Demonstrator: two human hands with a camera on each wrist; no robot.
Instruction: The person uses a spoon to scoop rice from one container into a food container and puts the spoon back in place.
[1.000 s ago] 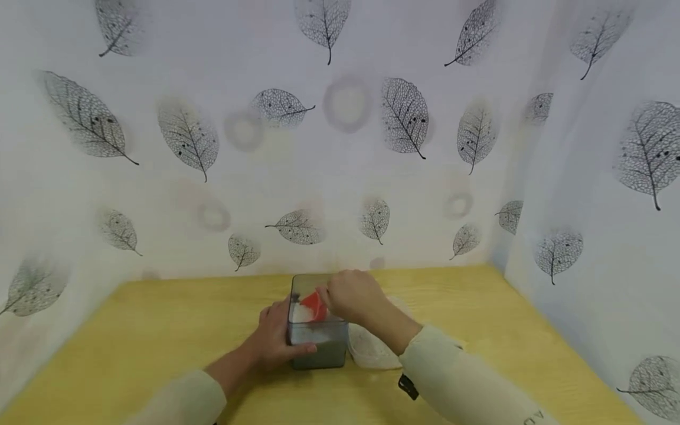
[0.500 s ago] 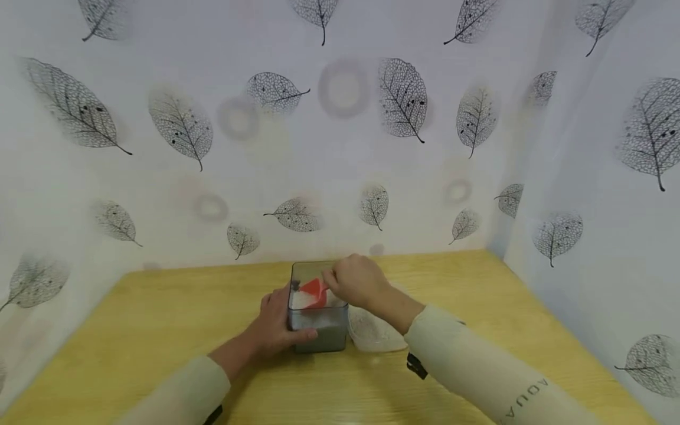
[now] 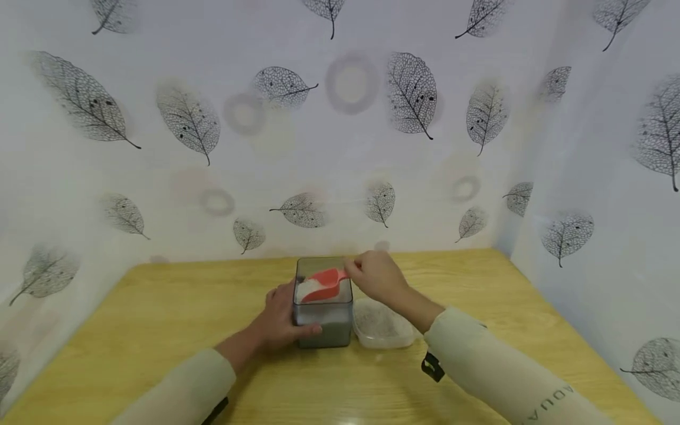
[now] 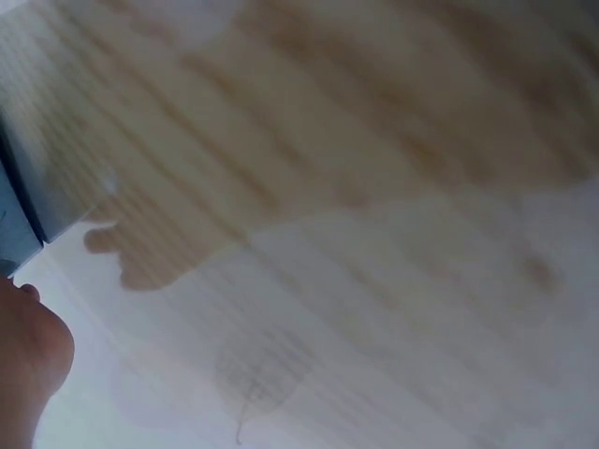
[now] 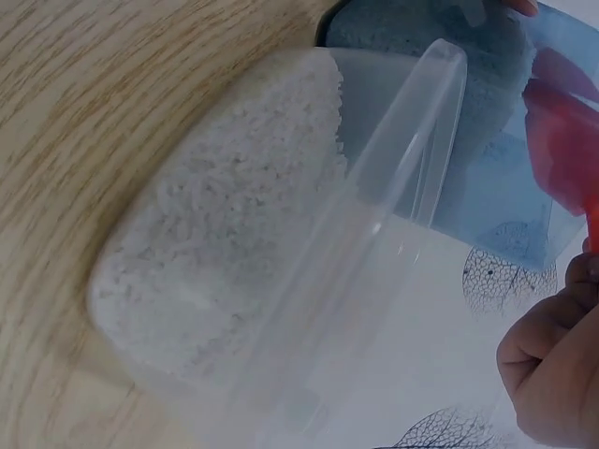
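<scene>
A tall clear-grey square container (image 3: pixel 332 327) stands on the table, partly filled with white grains. My left hand (image 3: pixel 277 319) grips its left side, thumb across the front and the other fingers partly hidden along the side. My right hand (image 3: pixel 378 275) holds a red scoop (image 3: pixel 329 282) by its handle over the container's mouth. White grains lie in the scoop, which is almost level at the height of the rim. Right beside the container sits a low clear plastic tub (image 3: pixel 383 337); the right wrist view shows white rice (image 5: pixel 225 206) inside it.
The yellow wood-grain table (image 3: pixel 175 319) runs back to a wall (image 3: pixel 340 159) covered in leaf prints. Another such wall (image 3: pixel 611 177) borders the table on the right. In the left wrist view the container's corner (image 4: pixel 17 215) shows at the left edge.
My right hand has drawn the red scoop up and to the right, and it has turned from steeply dipped to nearly level. My left hand keeps its grip. The head view has shifted slightly.
</scene>
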